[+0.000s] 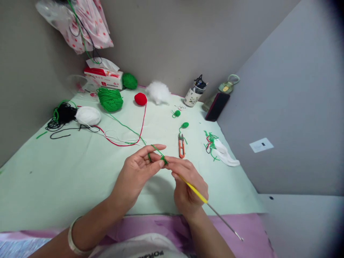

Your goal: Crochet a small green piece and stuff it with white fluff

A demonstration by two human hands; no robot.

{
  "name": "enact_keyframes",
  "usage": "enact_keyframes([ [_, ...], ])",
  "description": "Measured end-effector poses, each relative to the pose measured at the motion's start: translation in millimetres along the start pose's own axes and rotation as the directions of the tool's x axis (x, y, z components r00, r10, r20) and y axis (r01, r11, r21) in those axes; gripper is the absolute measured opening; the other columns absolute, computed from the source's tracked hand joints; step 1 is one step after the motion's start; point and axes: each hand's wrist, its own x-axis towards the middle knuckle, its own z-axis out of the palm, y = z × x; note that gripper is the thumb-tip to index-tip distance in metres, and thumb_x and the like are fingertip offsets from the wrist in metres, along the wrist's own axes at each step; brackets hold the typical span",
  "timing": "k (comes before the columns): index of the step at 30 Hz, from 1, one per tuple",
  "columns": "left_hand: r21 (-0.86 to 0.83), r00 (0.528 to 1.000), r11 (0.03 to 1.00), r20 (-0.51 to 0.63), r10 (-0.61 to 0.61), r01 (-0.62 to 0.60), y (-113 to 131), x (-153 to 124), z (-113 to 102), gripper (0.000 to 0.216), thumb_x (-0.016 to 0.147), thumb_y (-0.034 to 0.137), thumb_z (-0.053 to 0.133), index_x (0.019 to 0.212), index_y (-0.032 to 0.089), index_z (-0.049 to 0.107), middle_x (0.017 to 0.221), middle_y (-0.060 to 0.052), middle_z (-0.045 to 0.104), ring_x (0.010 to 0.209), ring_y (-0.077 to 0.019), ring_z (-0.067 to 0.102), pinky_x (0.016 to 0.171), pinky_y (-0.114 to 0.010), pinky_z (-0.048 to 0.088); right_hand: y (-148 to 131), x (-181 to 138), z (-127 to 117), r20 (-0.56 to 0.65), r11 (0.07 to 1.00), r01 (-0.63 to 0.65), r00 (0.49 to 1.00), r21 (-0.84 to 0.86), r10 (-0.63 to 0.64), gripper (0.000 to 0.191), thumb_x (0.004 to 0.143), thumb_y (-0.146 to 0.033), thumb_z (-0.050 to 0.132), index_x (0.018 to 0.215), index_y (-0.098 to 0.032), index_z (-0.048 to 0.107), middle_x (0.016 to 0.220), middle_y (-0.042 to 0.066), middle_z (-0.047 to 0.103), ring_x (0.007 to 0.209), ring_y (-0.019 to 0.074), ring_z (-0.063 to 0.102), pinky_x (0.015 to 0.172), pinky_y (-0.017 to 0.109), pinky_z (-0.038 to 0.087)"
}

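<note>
My left hand (142,166) pinches a small piece of green crochet (164,161) between thumb and finger. Green yarn runs over its raised index finger and loops round another finger. Close beside it, my right hand (190,182) grips a crochet hook (197,193) with a yellow handle; its bare metal end points down toward me. The hook's working tip is hidden at the green piece. From my left hand the strand leads back to a green yarn ball (110,100). Just beyond my hands lie orange thread snips (181,146) and a small green crocheted piece (185,125).
A red yarn ball (140,99), white yarn ball (88,116) and black yarn (66,113) sit behind on the left. White stuffing (158,92), a pen cup (194,96) and a phone (217,106) stand at the back. Yarn scraps (211,140) lie right, a tissue box (107,79) back left.
</note>
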Motion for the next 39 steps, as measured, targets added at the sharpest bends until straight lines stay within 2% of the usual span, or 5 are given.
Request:
enact_keyframes([
  [6,-0.051,0.999,0.999,-0.049,0.010,-0.012,2,-1,1,0.032,0.080,0.023,0.084,0.112,0.027,0.079,0.084,0.004,0.064,0.082,-0.0105,0.060,0.079,-0.020,0.049,0,1,-1,0.020,0.996,-0.085,0.996,0.011,0.085,0.034,0.097,-0.007,0.056,0.116,-0.029,0.073,0.103,0.006,0.079,0.096,0.0214,0.076,0.078,0.037,0.064],
  [12,-0.169,0.995,0.981,0.052,-0.087,0.095,1,-2,4,0.038,0.081,0.023,0.083,0.119,0.027,0.078,0.084,0.003,0.063,0.077,-0.0097,0.056,0.075,-0.020,0.049,7,-14,-3,0.104,0.945,0.119,0.990,-0.304,-0.091,0.049,0.093,-0.008,0.065,0.135,-0.033,0.068,0.105,0.007,0.075,0.096,0.0215,0.072,0.076,0.034,0.063],
  [16,-0.276,0.968,0.931,0.139,-0.208,0.240,4,0,0,0.036,0.084,0.024,0.079,0.121,0.023,0.078,0.084,0.001,0.063,0.074,-0.0090,0.056,0.074,-0.021,0.049,3,-5,-7,0.032,0.997,-0.043,0.998,-0.069,0.045,0.041,0.096,-0.007,0.059,0.125,-0.032,0.073,0.105,0.006,0.077,0.093,0.0210,0.073,0.076,0.036,0.063],
  [24,-0.094,0.998,0.995,0.051,-0.023,0.028,8,2,-4,0.029,0.084,0.022,0.080,0.113,0.027,0.080,0.082,0.004,0.060,0.075,-0.0091,0.059,0.076,-0.021,0.048,-4,10,-9,-0.011,0.807,-0.430,0.880,0.405,0.474,0.015,0.098,-0.024,0.064,0.097,-0.024,0.079,0.090,0.004,0.076,0.067,0.0148,0.070,0.064,0.031,0.060],
  [39,-0.138,0.983,0.981,0.141,-0.119,0.139,10,1,-3,0.051,0.082,0.024,0.085,0.131,0.026,0.070,0.085,0.002,0.070,0.083,-0.0135,0.066,0.084,-0.027,0.050,2,10,-1,0.092,0.782,-0.417,0.900,0.464,0.426,0.016,0.098,-0.024,0.065,0.101,-0.028,0.080,0.096,0.004,0.074,0.080,0.0161,0.070,0.070,0.032,0.061],
])
